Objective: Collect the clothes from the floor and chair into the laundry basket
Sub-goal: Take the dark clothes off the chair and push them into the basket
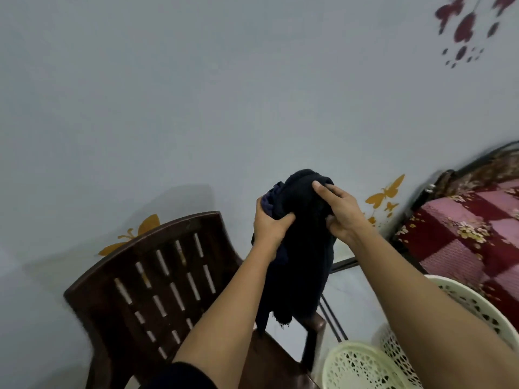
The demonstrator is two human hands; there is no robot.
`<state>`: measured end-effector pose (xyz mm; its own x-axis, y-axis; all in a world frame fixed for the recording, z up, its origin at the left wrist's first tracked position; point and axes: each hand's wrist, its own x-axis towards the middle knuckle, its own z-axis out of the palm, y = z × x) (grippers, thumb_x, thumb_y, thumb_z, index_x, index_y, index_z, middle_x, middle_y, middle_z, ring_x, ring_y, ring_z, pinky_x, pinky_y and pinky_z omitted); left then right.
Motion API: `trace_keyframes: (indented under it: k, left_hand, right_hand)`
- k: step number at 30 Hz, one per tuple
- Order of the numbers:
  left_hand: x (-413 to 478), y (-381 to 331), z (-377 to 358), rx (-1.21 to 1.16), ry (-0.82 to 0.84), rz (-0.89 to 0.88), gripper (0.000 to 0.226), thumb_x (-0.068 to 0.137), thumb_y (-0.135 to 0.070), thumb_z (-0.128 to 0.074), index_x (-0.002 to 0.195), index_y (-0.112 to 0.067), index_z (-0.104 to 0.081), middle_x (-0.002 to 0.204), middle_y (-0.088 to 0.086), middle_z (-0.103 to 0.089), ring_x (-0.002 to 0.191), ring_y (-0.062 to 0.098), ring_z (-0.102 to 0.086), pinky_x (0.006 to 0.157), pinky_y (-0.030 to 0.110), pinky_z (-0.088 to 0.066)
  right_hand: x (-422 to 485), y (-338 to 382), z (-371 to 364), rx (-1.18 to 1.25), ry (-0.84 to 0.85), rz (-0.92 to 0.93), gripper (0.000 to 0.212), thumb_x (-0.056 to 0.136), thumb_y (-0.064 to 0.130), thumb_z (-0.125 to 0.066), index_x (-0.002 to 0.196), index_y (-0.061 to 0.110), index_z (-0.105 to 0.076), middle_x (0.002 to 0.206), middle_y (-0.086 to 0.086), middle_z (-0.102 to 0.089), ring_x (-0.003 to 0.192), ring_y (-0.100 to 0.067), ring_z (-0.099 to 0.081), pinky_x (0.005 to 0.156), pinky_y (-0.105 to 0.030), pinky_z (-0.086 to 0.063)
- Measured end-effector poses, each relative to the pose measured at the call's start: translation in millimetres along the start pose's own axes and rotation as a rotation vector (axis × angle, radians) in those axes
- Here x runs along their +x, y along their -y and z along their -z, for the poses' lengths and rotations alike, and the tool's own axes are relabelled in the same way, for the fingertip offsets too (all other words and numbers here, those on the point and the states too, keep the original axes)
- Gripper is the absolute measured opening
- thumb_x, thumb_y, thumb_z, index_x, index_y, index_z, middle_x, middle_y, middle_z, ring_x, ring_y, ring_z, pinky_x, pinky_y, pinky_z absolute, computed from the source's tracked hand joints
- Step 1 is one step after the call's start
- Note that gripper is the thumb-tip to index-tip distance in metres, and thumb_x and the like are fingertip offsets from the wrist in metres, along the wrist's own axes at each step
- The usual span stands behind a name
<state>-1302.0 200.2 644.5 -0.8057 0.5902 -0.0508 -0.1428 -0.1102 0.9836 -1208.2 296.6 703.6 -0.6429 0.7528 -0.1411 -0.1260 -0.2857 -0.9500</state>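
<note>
Brown plastic chair (157, 290) occupies the left of the view, slatted back to the wall; what shows of its seat is bare. Cream perforated laundry basket (362, 366) stands just beside it at lower right, rim open upward, presumably parked close so garments need only a short carry. Dark bundle of clothes (300, 248) is held raised above the chair's right side, its tail hanging down toward the seat edge. Left hand (271, 224) is closed around the bundle's left flank, thumb pressed across the cloth. Right hand (338, 207) clamps the top right, fingers curled over. Judgement: both grips gather loose fabric so nothing trails before transfer to the basket.
</note>
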Motion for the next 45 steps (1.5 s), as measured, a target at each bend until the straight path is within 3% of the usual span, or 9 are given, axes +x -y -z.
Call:
trace_keyframes:
  k: [7, 12, 16, 19, 23, 30, 34, 41, 45]
  left_hand:
    - [-45.5, -6.9, -135.5, -0.215, 0.228, 0.019, 0.047, 0.08, 0.007, -0.063, 0.111, -0.025, -0.049, 0.114, 0.003, -0.062, 0.106, 0.02, -0.061, 0.091, 0.031, -0.053]
    - [-103.3, 8.2, -252.4, -0.21, 0.42, 0.071, 0.057, 0.081, 0.011, -0.062, 0.132, -0.01, -0.047, 0.132, 0.018, -0.057, 0.12, 0.033, -0.057, 0.104, 0.047, -0.045]
    - [-139.3, 10.0, -335.8, -0.233, 0.496, 0.07, 0.055, 0.079, 0.013, -0.061, 0.128, -0.01, -0.05, 0.117, 0.019, -0.063, 0.111, 0.034, -0.06, 0.102, 0.049, -0.046]
    - [-158.0, 0.4, -393.5, -0.248, 0.557, 0.057, 0.048, 0.082, 0.013, -0.058, 0.118, -0.018, -0.053, 0.104, 0.009, -0.065, 0.102, 0.027, -0.06, 0.1, 0.047, -0.047]
    - [-159.0, -0.5, -464.4, -0.243, 0.596, 0.028, 0.054, 0.08, 0.009, -0.063, 0.127, -0.013, -0.051, 0.126, 0.019, -0.06, 0.114, 0.033, -0.059, 0.1, 0.049, -0.048]
    - [-128.9, 19.1, -574.0, -0.308, 0.635, -0.001, 0.047, 0.08, 0.011, -0.061, 0.115, -0.019, -0.054, 0.112, 0.01, -0.063, 0.108, 0.029, -0.059, 0.098, 0.046, -0.049]
    - [-101.2, 44.7, -621.2, -0.313, 0.601, 0.028, 0.046, 0.079, 0.012, -0.062, 0.111, -0.022, -0.055, 0.103, 0.004, -0.065, 0.105, 0.028, -0.06, 0.097, 0.045, -0.05]
    - [-46.6, 125.3, -677.4, -0.214, 0.475, 0.187, 0.063, 0.073, 0.004, -0.071, 0.13, -0.013, -0.05, 0.125, 0.015, -0.061, 0.114, 0.032, -0.059, 0.098, 0.05, -0.049]
    - [-34.5, 180.9, -688.5, -0.131, 0.367, 0.322, 0.063, 0.075, 0.005, -0.07, 0.132, -0.012, -0.048, 0.125, 0.014, -0.06, 0.112, 0.033, -0.059, 0.096, 0.05, -0.05]
  right_hand:
    - [-43.9, 9.5, 148.9, -0.032, -0.129, -0.006, 0.056, 0.073, 0.051, -0.073, 0.12, 0.024, -0.061, 0.121, -0.009, -0.067, 0.108, -0.029, -0.065, 0.094, -0.048, -0.052]
    - [-84.4, 31.8, 268.7, 0.164, -0.163, 0.097, 0.044, 0.088, 0.038, -0.061, 0.126, 0.017, -0.059, 0.124, -0.015, -0.065, 0.114, -0.032, -0.063, 0.099, -0.05, -0.049]
    - [-107.5, 70.2, 344.8, 0.134, -0.281, 0.157, 0.033, 0.09, 0.03, -0.06, 0.12, 0.017, -0.061, 0.119, -0.013, -0.067, 0.106, -0.029, -0.066, 0.088, -0.042, -0.055]
    - [-114.0, 102.4, 393.2, 0.102, -0.337, 0.225, 0.048, 0.089, 0.031, -0.061, 0.133, 0.015, -0.051, 0.124, -0.012, -0.064, 0.107, -0.026, -0.065, 0.079, -0.035, -0.057]
    - [-108.8, 139.0, 451.9, 0.065, -0.408, 0.271, 0.058, 0.084, 0.035, -0.066, 0.137, 0.02, -0.047, 0.129, -0.01, -0.06, 0.113, -0.026, -0.061, 0.093, -0.042, -0.053]
    - [-65.6, 182.1, 538.3, 0.036, -0.445, 0.317, 0.052, 0.087, 0.028, -0.064, 0.137, 0.02, -0.047, 0.104, 0.001, -0.063, 0.094, -0.013, -0.062, 0.076, -0.029, -0.053]
    - [-22.7, 184.6, 582.8, 0.035, -0.441, 0.254, 0.052, 0.088, 0.028, -0.063, 0.137, 0.022, -0.047, 0.111, -0.004, -0.064, 0.098, -0.018, -0.063, 0.074, -0.031, -0.053]
    - [65.3, 139.9, 662.7, 0.029, -0.394, 0.065, 0.047, 0.09, 0.025, -0.06, 0.136, 0.019, -0.05, 0.126, -0.008, -0.062, 0.109, -0.024, -0.062, 0.095, -0.043, -0.051]
    - [101.4, 87.8, 702.7, 0.021, -0.319, -0.088, 0.045, 0.091, 0.024, -0.059, 0.135, 0.02, -0.051, 0.125, -0.01, -0.063, 0.107, -0.024, -0.064, 0.087, -0.038, -0.054]
